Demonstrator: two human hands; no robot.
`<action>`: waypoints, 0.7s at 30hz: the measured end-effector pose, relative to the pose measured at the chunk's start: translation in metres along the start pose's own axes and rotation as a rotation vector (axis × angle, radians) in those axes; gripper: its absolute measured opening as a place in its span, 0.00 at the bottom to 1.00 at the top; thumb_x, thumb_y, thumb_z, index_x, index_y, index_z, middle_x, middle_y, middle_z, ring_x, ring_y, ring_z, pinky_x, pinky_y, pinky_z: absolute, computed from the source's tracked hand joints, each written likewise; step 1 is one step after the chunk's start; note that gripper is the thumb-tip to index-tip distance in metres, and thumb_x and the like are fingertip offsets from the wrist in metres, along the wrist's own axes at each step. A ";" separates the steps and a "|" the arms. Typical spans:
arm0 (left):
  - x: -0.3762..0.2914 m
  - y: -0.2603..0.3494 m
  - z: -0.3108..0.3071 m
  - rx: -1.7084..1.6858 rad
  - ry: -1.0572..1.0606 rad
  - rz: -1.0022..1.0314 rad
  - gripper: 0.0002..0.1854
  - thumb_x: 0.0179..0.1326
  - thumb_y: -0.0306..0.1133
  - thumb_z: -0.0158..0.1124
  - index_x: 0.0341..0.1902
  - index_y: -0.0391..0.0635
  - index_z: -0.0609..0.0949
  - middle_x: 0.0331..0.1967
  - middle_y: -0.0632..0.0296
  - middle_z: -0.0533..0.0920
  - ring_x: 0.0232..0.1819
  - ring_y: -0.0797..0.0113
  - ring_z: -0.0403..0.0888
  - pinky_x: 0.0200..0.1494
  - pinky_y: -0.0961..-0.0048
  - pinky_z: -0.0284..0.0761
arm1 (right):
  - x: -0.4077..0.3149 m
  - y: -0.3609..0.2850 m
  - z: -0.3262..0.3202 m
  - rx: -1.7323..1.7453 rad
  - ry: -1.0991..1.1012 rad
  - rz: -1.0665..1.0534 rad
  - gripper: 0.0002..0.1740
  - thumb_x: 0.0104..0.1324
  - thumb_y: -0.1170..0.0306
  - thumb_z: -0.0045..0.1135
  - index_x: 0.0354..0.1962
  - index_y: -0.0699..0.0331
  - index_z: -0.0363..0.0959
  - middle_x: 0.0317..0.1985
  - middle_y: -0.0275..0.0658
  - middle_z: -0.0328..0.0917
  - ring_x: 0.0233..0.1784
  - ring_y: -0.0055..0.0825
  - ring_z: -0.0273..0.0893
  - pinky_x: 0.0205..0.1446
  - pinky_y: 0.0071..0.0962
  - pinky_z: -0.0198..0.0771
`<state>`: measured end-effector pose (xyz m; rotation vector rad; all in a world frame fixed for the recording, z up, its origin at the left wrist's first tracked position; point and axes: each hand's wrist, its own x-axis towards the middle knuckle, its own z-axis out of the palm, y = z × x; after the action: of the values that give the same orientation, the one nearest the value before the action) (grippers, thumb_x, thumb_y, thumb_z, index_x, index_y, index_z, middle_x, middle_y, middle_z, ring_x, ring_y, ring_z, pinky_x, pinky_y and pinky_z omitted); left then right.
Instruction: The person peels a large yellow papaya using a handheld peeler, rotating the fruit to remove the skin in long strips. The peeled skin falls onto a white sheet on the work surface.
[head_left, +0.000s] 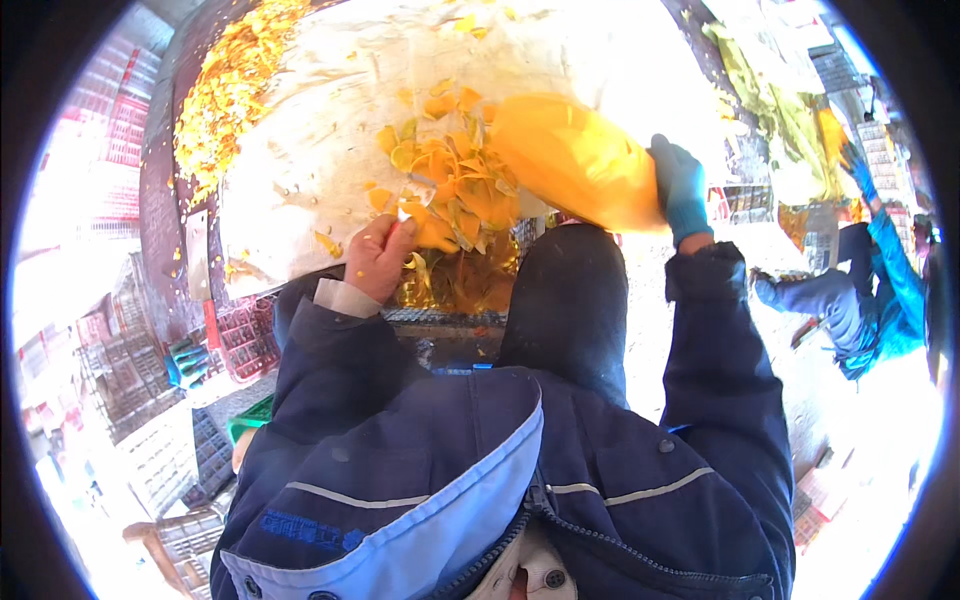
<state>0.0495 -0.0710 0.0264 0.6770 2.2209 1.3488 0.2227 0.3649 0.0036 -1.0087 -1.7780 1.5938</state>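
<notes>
My bare left hand is closed around the red handle of what looks like a peeler, its metal end pointing up among the peelings. My right hand, in a teal and dark glove, grips the right end of a large, long orange squash or pumpkin with its skin off. The squash lies tilted above my knee, its far left end against a heap of orange peelings. That heap rests on a pale cloth, and some peelings hang over the near edge. Glare washes out part of the cloth.
A cleaver with a red handle lies on the left edge, near a red plastic crate and a teal glove. Small orange pieces are heaped at upper left. A co-worker is at right, beside a yellow-green cloth.
</notes>
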 end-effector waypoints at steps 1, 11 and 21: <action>0.000 -0.002 0.005 -0.028 0.038 0.070 0.16 0.74 0.40 0.63 0.40 0.36 0.82 0.24 0.67 0.77 0.28 0.74 0.73 0.33 0.71 0.71 | -0.008 -0.005 -0.002 -0.150 -0.049 -0.051 0.17 0.76 0.60 0.61 0.40 0.68 0.83 0.33 0.32 0.80 0.35 0.20 0.72 0.40 0.24 0.67; 0.028 -0.003 -0.001 0.019 0.353 0.003 0.16 0.67 0.42 0.69 0.42 0.41 0.79 0.29 0.52 0.83 0.31 0.57 0.82 0.37 0.62 0.77 | -0.112 -0.008 -0.024 -0.359 -0.238 -0.053 0.45 0.64 0.54 0.76 0.69 0.71 0.65 0.61 0.46 0.78 0.62 0.33 0.77 0.66 0.33 0.72; 0.179 -0.036 -0.001 0.245 0.582 0.260 0.20 0.65 0.47 0.69 0.50 0.45 0.81 0.39 0.43 0.86 0.42 0.39 0.85 0.46 0.49 0.79 | -0.042 -0.030 0.031 -0.518 -0.067 -0.110 0.56 0.54 0.46 0.81 0.65 0.80 0.64 0.59 0.55 0.80 0.62 0.41 0.80 0.64 0.38 0.76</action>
<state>-0.0965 0.0248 -0.0282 0.7498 2.8762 1.5649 0.2168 0.3123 0.0323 -1.0632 -2.3148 1.1314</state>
